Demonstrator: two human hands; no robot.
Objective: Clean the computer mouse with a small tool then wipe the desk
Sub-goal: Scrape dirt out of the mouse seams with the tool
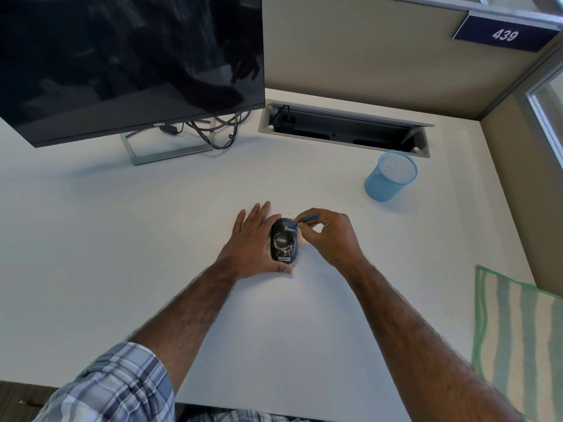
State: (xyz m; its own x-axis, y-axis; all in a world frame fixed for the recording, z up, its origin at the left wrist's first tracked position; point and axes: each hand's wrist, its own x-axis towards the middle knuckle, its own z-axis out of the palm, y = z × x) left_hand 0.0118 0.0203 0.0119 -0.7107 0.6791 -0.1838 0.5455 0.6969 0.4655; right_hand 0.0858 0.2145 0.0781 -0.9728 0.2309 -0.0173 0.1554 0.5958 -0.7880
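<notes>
A black computer mouse (283,240) speckled with pale crumbs lies on the white desk (152,239) near its middle. My left hand (251,242) rests flat against the mouse's left side, thumb hooked under its near end, holding it still. My right hand (330,236) pinches a small blue tool (304,222) between thumb and fingers. The tool's tip touches the mouse's top right, near the buttons. A few crumbs lie on the desk around the mouse.
A green and white striped cloth (518,339) lies at the desk's right edge. A blue mesh pen cup (391,176) stands at the back right. A dark monitor (131,62) on a stand, cables (219,132) and an open cable tray (344,129) line the back.
</notes>
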